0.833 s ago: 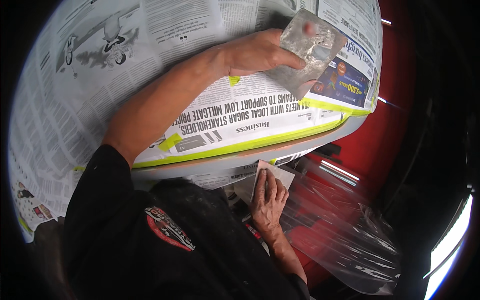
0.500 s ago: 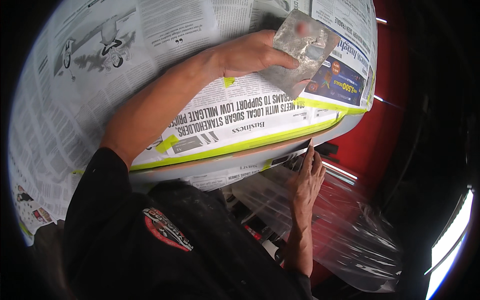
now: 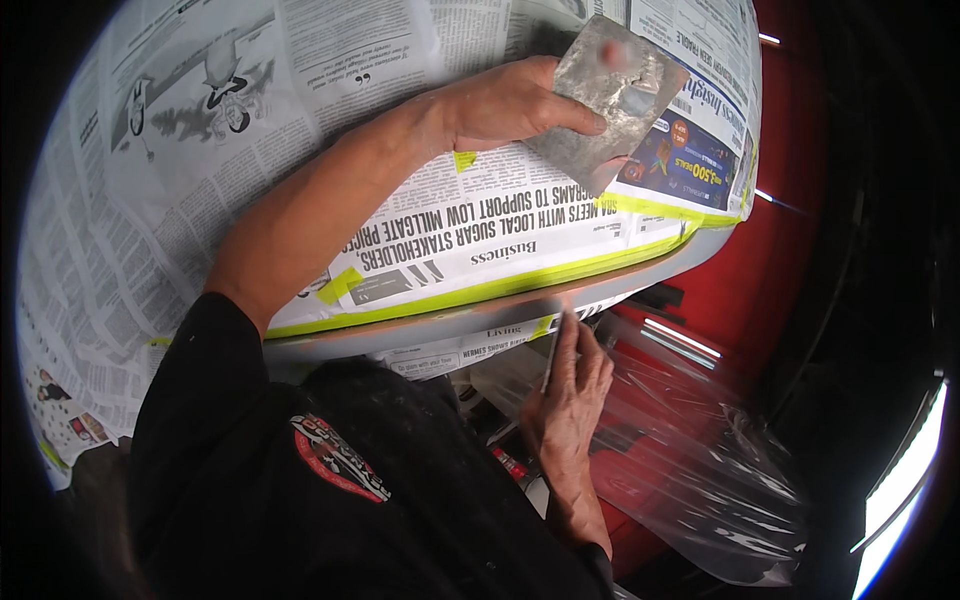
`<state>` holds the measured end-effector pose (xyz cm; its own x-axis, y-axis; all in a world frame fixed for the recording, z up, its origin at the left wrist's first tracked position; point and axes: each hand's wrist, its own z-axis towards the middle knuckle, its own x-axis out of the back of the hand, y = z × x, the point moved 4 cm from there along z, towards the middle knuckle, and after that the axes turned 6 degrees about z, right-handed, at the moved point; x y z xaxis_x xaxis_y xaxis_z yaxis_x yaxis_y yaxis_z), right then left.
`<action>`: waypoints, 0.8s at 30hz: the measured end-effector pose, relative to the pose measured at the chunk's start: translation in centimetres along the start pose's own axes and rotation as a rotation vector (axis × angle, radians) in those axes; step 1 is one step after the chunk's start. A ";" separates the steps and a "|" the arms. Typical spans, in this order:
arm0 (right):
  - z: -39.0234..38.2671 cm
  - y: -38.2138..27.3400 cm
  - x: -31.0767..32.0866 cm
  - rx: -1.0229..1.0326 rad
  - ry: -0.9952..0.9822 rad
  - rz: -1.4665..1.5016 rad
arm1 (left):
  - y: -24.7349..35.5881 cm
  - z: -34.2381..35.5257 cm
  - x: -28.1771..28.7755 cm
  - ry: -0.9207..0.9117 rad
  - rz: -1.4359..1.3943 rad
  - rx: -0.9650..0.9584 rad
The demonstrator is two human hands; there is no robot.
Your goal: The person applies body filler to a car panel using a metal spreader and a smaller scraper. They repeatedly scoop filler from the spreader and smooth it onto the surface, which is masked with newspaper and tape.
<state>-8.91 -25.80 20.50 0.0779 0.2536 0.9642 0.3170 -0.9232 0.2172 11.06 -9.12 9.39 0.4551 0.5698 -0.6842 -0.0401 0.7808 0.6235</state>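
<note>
A flat, worn metal plate (image 3: 640, 125) with a reddish dab of putty (image 3: 612, 54) is gripped at its left edge by my left hand (image 3: 525, 105), the thumb lying on top. It is held over the newspaper covering. My right hand (image 3: 572, 395) pinches a thin putty spreader (image 3: 552, 355), seen almost edge-on and largely hidden by the fingers. Its fingertips are at the lower edge of a curved grey strip of bodywork (image 3: 480, 324). Reddish-brown putty (image 3: 520, 297) runs along the strip's upper side.
Newspaper (image 3: 300, 130) covers the large rounded panel, edged with bright yellow masking tape (image 3: 460, 293). Clear plastic sheeting (image 3: 690, 450) hangs to the right of my right hand, by a red glossy surface (image 3: 790, 250). A bright light (image 3: 905, 470) stands at far right.
My right hand has moved left along the grey strip with the spreader, turning its blade more edge-on. My left hand and the metal plate have barely shifted.
</note>
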 end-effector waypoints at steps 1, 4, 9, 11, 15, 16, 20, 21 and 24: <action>0.6 1.3 0.4 -0.012 0.031 -0.036 | 0.0 -0.1 0.1 -0.002 0.025 0.000; 1.2 3.6 -0.1 -0.025 0.065 -0.115 | 0.0 -0.1 0.3 -0.009 0.069 0.005; -1.0 -1.1 -2.6 0.162 -0.078 -0.125 | 0.0 -0.1 0.0 -0.019 0.031 0.002; -2.2 -2.6 -3.1 0.258 -0.139 -0.080 | -0.3 0.2 -0.1 -0.020 0.016 0.022; -1.8 -2.1 -1.4 0.242 -0.149 -0.056 | 0.2 -0.1 0.0 0.001 0.033 0.022; -1.3 -1.3 -0.3 0.170 -0.082 -0.036 | 0.2 -0.1 0.1 -0.002 0.040 0.018; 0.2 2.4 -0.3 0.212 0.098 -0.206 | 0.3 -0.1 0.1 -0.008 0.044 0.012; 0.1 2.9 -0.9 0.248 0.085 -0.236 | 0.4 0.0 -0.1 -0.012 0.034 0.010; -0.7 3.5 -4.9 0.281 0.139 -0.207 | 0.3 -0.1 -0.2 -0.010 0.013 0.010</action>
<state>-8.90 -30.48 16.60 -0.1381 0.3672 0.9198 0.5614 -0.7361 0.3781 10.90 -9.00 9.69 0.4637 0.5775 -0.6719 -0.0376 0.7705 0.6364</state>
